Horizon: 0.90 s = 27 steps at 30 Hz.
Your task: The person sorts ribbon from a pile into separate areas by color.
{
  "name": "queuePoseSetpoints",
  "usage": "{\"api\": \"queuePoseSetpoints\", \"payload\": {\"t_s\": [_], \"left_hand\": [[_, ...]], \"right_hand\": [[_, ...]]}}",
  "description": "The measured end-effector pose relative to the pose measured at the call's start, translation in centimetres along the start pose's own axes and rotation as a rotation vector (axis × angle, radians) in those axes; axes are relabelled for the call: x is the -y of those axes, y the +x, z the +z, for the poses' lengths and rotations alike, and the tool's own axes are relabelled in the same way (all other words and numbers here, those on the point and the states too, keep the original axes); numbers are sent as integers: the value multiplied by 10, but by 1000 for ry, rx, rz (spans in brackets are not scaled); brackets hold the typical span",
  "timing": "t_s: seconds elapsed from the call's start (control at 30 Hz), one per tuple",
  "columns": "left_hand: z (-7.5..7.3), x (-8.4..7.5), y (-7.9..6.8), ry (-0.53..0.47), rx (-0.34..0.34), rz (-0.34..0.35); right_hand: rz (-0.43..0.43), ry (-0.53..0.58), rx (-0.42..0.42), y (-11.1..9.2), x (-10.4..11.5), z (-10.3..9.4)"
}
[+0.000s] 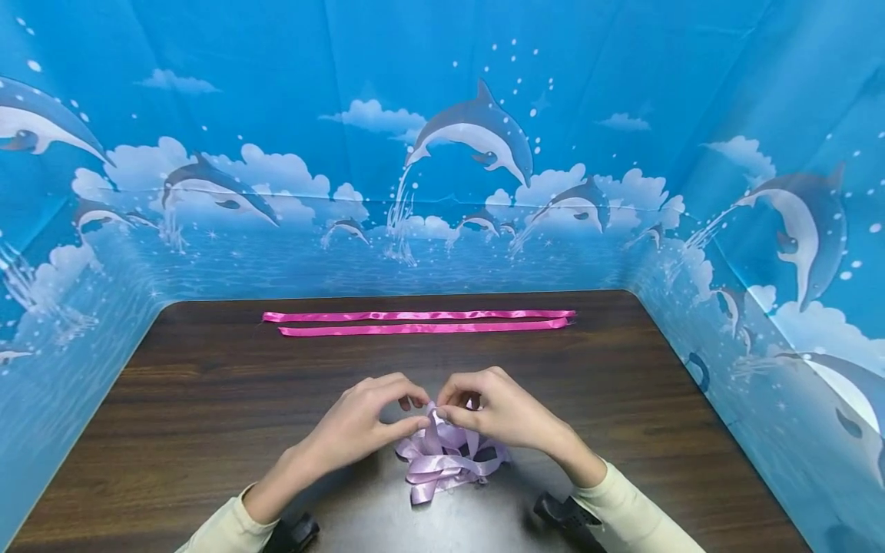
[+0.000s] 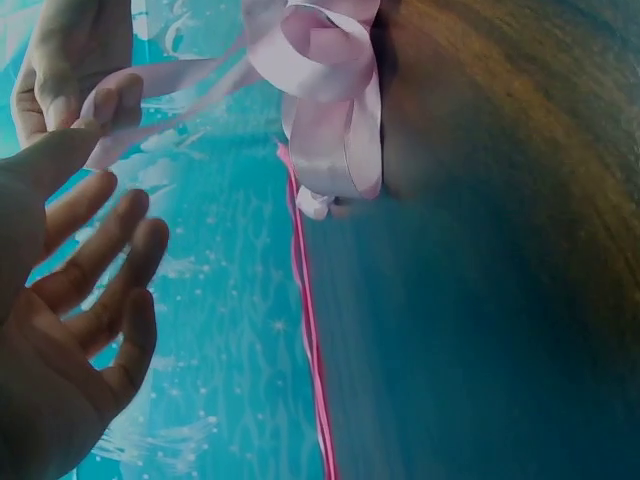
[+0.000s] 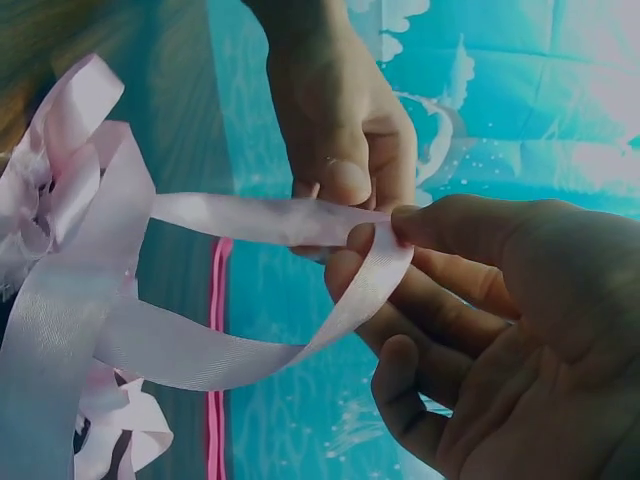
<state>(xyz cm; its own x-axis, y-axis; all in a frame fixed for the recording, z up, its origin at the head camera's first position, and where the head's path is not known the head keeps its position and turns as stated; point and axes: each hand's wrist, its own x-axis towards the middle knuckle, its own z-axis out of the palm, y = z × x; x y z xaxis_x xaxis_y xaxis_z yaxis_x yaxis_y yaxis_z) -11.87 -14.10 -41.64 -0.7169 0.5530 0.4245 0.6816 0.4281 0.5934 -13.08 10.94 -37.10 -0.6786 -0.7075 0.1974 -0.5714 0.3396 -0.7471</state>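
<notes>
A loose heap of pale lilac satin ribbon point(image 1: 442, 465) lies on the table between my hands. My right hand point(image 1: 508, 411) pinches a raised loop of it between thumb and forefinger. In the right wrist view this loop of ribbon point(image 3: 200, 355) bends over the right fingertips and runs back to the heap. My left hand point(image 1: 366, 418) pinches the same raised stretch close by, its thumb lying on the ribbon in the right wrist view. The other fingers of the left hand point(image 2: 85, 290) are spread loosely, away from the ribbon.
Two bright pink ribbon strips point(image 1: 422, 328) lie side by side near the far edge of the dark wooden table point(image 1: 228, 384). A blue cloth backdrop point(image 1: 387, 253) printed with dolphins surrounds the table at the back and sides.
</notes>
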Motion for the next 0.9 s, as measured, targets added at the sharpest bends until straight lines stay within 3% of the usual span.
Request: {"api": "queuePoseSetpoints", "payload": {"t_s": [0.2, 0.4, 0.5, 0.63, 0.8, 0.9], "left_hand": [[4, -3, -1, 46, -44, 105], [2, -6, -2, 40, -112, 69], [-3, -3, -2, -35, -114, 44], [-14, -1, -1, -204, -58, -5], [-32, 0, -2, -386, 28, -72], [-41, 1, -2, -393, 37, -122]], "right_hand": [[-38, 43, 8, 0, 3, 0], [-70, 83, 21, -4, 8, -4], [-75, 115, 39, -9, 6, -10], [-69, 168, 35, -13, 4, -24], [-40, 192, -37, -17, 6, -45], [-43, 192, -101, -22, 8, -57]]}}
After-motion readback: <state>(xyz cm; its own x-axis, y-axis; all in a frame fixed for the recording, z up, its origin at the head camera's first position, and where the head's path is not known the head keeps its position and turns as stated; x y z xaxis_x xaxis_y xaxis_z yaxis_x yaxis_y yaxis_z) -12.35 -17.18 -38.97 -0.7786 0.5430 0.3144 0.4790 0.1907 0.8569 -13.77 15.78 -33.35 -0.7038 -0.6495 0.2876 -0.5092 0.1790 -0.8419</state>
